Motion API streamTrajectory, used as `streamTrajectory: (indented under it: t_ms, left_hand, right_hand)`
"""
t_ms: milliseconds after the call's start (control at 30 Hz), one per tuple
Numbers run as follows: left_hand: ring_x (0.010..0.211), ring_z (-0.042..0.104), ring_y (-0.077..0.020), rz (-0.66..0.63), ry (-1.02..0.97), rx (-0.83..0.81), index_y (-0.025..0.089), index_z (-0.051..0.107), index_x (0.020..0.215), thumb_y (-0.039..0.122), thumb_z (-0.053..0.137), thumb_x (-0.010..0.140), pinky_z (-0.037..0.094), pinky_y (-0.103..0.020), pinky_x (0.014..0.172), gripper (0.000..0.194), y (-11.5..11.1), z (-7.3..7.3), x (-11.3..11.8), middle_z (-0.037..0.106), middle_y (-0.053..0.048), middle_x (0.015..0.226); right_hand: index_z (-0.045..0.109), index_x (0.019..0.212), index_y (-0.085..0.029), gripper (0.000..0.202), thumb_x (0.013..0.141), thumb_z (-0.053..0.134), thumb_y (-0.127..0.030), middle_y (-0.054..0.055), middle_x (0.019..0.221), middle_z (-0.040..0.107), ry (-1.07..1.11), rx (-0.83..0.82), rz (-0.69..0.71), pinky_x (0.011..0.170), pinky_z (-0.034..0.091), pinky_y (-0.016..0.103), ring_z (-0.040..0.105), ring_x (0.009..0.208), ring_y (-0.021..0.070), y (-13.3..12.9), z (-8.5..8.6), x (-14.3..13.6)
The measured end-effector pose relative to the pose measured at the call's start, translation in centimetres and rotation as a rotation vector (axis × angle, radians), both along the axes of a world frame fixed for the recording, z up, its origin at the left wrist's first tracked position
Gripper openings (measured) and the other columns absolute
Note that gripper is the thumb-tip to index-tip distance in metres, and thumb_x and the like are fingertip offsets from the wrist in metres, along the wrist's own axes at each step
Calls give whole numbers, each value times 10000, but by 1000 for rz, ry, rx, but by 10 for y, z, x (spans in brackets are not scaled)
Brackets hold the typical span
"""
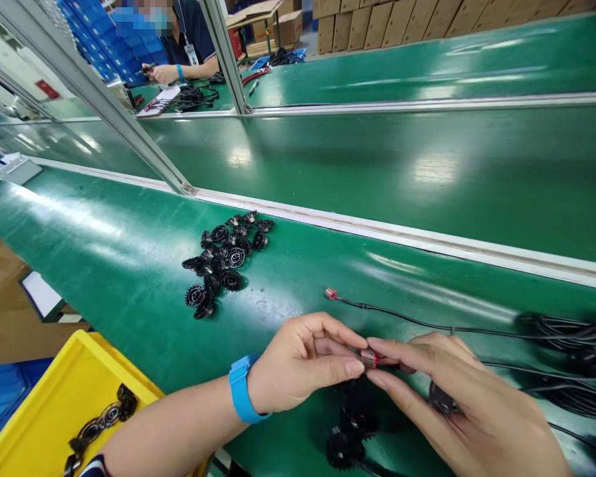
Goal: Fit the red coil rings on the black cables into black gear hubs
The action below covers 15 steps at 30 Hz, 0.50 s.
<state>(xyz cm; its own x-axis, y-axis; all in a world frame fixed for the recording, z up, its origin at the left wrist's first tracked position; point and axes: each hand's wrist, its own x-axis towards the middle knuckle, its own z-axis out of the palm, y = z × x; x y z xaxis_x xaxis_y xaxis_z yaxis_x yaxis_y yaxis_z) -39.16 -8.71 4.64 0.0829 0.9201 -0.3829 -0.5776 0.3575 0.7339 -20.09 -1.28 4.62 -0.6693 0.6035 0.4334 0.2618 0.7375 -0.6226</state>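
Observation:
In front of me, my left hand [302, 364], with a blue strap on the wrist, is closed in a pinch. My right hand [457, 384] meets it fingertip to fingertip. Between them is a small cable end with red wires [369, 358]; the fingers cover much of it. A round black piece [442, 399] shows below my right index finger. Beneath the hands, in shadow, lie black toothed wheel parts [345, 447]. Just beyond my fingers, a second black cable [402, 318] stretches across the green bench, its red-wired tip [330, 293] pointing left.
A pile of black toothed parts [228, 258] lies left of centre. Coiled black cables [551, 331] are at the right. A yellow bin [34, 411] holds more toothed parts. A metal post [114, 112] rises from the white rail [328, 224]. Across the line, a co-worker's hand [166, 73] works.

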Motion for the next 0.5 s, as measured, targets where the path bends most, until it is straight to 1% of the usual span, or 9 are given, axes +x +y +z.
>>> streamTrajectory:
  t_ms: [133,233,300,400,500]
  left_hand:
    - [739,704,-90,10,-22,18,142,732,915,196,865,726,532,-183,715,238,-1,-1,1,760,-38,820]
    - [769,711,-86,32,-45,35,145,732,899,189,857,739,538,-177,733,208,-2,-1,2,768,-33,842]
    - [779,714,-82,27,-51,37,146,732,906,191,849,752,539,-175,735,198,-2,-1,2,773,-35,860]
    - [737,706,-63,11,-60,35,142,734,922,197,846,758,536,-161,723,206,-2,-1,2,768,-25,817]
    - [749,717,-75,30,-75,26,135,731,880,187,861,734,553,-176,737,202,-1,0,2,770,-26,819]
  right_hand:
    - [663,1138,-244,205,943,642,-304,2,850,709,7,0,2,620,541,265,664,736,144,-1,1,2]
    - [658,1141,-238,199,953,632,-299,2,846,705,-13,19,7,621,537,258,657,734,138,0,1,2]
    - [654,1142,-231,201,956,630,-305,2,855,706,-14,19,7,633,540,255,655,744,134,0,1,2]
    - [654,1126,-220,190,963,620,-312,-2,850,705,-5,23,12,625,536,244,652,737,123,0,1,2]
    - [670,1091,-212,171,969,607,-313,-1,829,700,-19,64,14,599,524,233,651,710,114,0,3,0]
